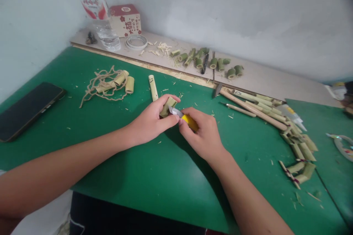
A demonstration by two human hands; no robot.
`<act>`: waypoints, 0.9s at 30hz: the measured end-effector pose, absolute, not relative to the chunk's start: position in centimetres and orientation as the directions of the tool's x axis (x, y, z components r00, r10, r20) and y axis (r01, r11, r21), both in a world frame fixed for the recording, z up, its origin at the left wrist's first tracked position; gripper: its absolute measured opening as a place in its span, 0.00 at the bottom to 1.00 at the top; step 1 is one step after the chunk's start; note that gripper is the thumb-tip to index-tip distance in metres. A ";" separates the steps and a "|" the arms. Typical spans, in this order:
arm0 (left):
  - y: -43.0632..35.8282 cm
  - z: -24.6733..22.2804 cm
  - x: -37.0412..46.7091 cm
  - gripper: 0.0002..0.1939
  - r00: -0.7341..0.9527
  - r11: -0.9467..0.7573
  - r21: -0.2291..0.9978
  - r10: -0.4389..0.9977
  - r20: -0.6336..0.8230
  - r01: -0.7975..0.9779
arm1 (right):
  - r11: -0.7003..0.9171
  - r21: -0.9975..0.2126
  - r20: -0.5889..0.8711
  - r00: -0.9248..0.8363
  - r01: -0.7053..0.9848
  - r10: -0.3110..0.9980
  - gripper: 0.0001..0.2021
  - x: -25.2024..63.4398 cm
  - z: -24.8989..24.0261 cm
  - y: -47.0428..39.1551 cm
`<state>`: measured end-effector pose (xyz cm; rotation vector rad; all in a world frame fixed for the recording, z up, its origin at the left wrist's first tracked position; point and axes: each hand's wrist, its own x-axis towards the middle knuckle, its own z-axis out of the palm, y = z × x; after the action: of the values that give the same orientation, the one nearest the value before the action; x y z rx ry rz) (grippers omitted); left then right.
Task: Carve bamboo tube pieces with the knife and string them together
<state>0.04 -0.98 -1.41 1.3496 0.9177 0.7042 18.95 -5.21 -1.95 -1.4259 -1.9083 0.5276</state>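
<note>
A short piece of green bamboo [167, 108] is gripped between the thumb and fingers of my left hand [154, 117], above the green tabletop [165, 187]. My right hand [202, 130] is closed around a yellow utility knife [190, 122]. The knife's blade lies against the bamboo, close to my left thumb; whether it cuts in, I cannot tell. Just behind my left hand is a pale bamboo stick [152, 87] with a face drawn near its top. Farther left, several bamboo tubes [129, 85] lie with tangled twine [102, 80].
A black phone [30, 110] lies at left. On the back ledge stand a water bottle [102, 18], a box [127, 20], a tape roll [136, 42] and cut bamboo pieces [198, 62]. To the right are a hammer [248, 105] and tied bamboo segments [303, 150]. Shavings are scattered about.
</note>
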 end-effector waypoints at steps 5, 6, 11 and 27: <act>-0.9 -1.2 0.1 0.23 0.494 0.109 0.986 0.855 -0.157 0.124 | 0.295 -0.674 0.289 -0.126 0.677 0.949 0.07 18.9 -2.1 -5.1; -0.9 -1.2 0.2 0.23 0.493 0.107 0.986 0.855 -0.158 0.130 | 0.295 -0.674 0.292 -0.122 0.678 0.949 0.07 18.9 -2.2 -5.1; -0.8 -1.1 0.3 0.22 0.485 0.078 0.985 0.862 -0.145 0.155 | 0.323 -0.669 0.326 -0.126 0.669 0.937 0.07 18.9 -2.5 -5.0; -0.3 -1.9 0.0 0.21 0.480 0.011 0.986 0.872 -0.091 0.165 | 0.364 -0.665 0.390 -0.113 0.652 0.914 0.08 19.1 -3.1 -5.0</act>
<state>-0.03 -0.26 -1.94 1.4810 0.9559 0.7100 19.10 -5.01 -3.10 -1.3670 -1.8466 0.4248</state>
